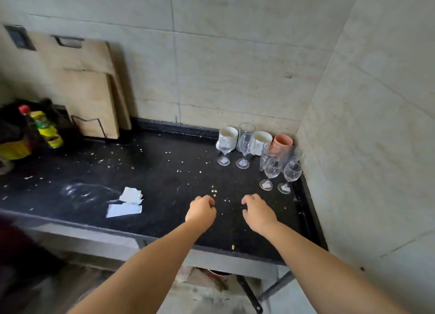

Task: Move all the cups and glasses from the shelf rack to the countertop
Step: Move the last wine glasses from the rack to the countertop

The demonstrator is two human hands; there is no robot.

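- Dark countertop [164, 163] strewn with crumbs, tiled corner behind; shelf rack out of view.
- Left hand [202, 209] at 6 o'clock: loosely curled, holding nothing.
- Right hand [258, 212] beside it: likewise curled, nothing held.
- Stemmed glasses [271, 172] and cups [227, 134] at 2 o'clock: upright, long axes vertical, mouths up, tightly bunched.
- Risk: tipping a nearby stem when adding another piece.

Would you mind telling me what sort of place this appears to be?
Most likely a home kitchen: a dark countertop against tiled walls, wooden cutting boards leaning at the back, and mugs and stemmed glasses grouped in the corner.
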